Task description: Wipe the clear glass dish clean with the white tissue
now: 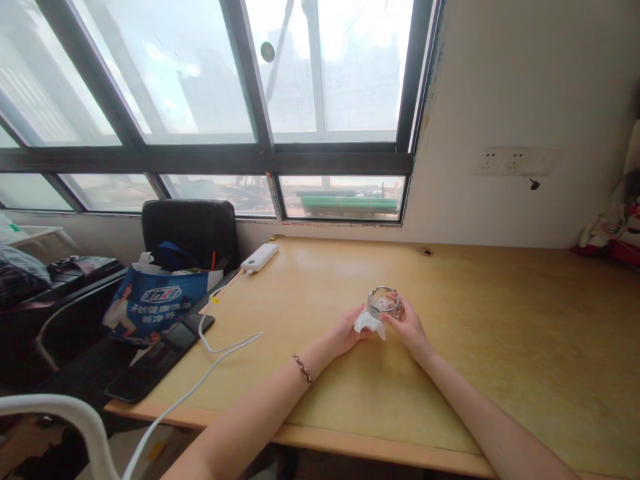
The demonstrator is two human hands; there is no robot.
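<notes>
Above the wooden table (310, 293), a small round glass bowl (384, 302) with a wavy rim is held between my hands, its opening tilted toward me. My right hand (406, 325) grips the bowl's right side, with the thumb at the near edge and fingers around the wall. A crumpled white tissue (369, 324) is in my left hand (350, 331), pressed near the bowl's lower left side. Part of the left fingers is hidden behind the tissue and the glass. A braided bracelet (302, 368) circles my left wrist.
A white power bank (260, 257) with a white cable (220, 351) lies at the table's left. Near the left edge is a black flat device (163, 357). A blue bag (155, 300) rests on a black chair (190, 230). Windows and a wall socket (515, 161) stand behind.
</notes>
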